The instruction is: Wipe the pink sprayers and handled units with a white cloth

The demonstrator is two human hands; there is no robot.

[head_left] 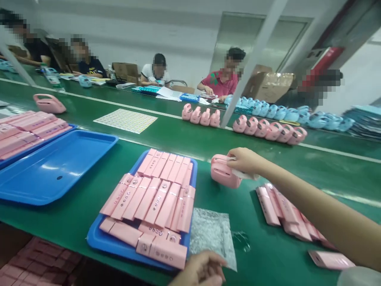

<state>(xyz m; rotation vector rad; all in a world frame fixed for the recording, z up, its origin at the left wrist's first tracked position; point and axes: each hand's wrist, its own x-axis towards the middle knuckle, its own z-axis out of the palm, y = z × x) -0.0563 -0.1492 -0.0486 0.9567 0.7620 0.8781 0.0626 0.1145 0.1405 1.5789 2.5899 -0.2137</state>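
My right hand [242, 161] is closed at the top handle of a pink, rounded handled device [224, 172], with a white cloth [245, 174] bunched under the fingers. The device is over the green table, right of a blue tray [92, 238]. Pink printed slabs [154, 202] lie in rows in that tray. Low in the view, my left hand [201, 270] is beside the tray's near right corner, fingers loosely bent and apart, with nothing visible in it. Its fingertips are by a clear bubble-wrap bag [212, 232]; whether they touch it I cannot tell.
Loose pink slabs [285, 210] lie under my right forearm. At left are another blue tray [68, 163] and stacked pink slabs [29, 131]. Beyond stand pink devices [268, 129], blue ones [276, 111], a sticker sheet [125, 120] and a slanted post [253, 59]. Several people sit opposite.
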